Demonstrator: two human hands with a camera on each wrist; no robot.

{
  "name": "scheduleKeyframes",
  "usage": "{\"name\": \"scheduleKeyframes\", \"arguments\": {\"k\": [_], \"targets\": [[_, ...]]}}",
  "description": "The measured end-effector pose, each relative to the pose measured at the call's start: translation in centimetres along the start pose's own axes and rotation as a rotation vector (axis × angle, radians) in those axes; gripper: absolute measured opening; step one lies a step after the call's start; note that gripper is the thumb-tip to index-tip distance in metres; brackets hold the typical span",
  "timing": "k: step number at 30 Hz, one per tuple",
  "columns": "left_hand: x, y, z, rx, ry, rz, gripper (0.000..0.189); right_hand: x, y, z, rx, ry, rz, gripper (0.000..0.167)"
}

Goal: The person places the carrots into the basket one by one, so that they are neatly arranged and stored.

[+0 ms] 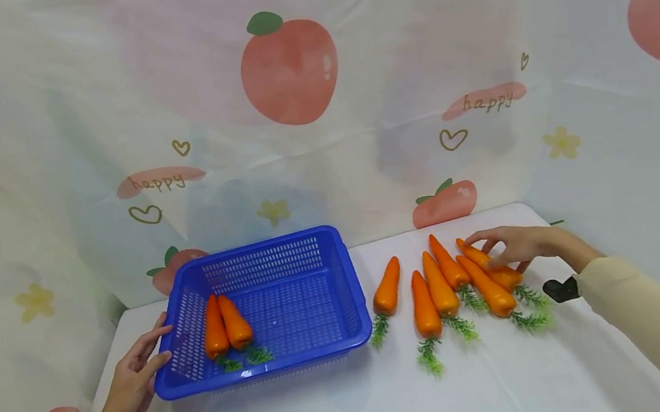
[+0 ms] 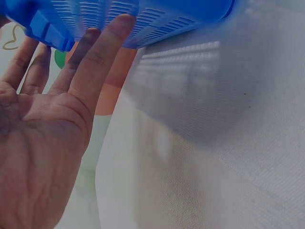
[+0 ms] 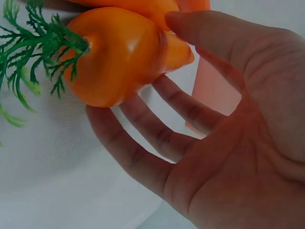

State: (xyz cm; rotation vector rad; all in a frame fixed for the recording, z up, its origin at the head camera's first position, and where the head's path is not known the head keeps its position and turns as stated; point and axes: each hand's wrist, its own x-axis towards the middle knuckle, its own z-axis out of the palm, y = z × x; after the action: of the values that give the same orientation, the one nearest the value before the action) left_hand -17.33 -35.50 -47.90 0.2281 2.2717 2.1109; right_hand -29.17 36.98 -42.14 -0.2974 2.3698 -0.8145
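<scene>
While right grip (image 1: 509,245) touches carrot (image 1: 490,266), fingers straight.

In the right wrist view the carrot (image 3: 124,52) under the right hand (image 3: 224,133) is only partly seen: its tip is hidden behind the thumb, and a second carrot (image 3: 143,5) is cut off by the top edge. From the head view, that hand (image 1: 516,247) covers the middle of the far-right carrot (image 1: 493,267). In the left wrist view the blue basket (image 2: 157,19) runs off the top edge (only its underside shows), and the left hand (image 2: 43,143) is cut off at left and bottom. The head view loses the left forearm at the lower edge.
</scene>
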Motion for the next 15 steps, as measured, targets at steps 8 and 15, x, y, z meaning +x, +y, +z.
{"name": "scheduleKeyframes", "arguments": {"k": [8,15], "targets": [[0.04,0.13,0.24,-0.001,0.014,0.0,0.05,0.35,0.14,0.2,-0.032,-0.009,-0.001,0.066],[-0.01,0.21,0.27,0.001,0.019,-0.005,0.051,0.59,0.61,0.32,-0.047,0.015,-0.014,0.067]]}}
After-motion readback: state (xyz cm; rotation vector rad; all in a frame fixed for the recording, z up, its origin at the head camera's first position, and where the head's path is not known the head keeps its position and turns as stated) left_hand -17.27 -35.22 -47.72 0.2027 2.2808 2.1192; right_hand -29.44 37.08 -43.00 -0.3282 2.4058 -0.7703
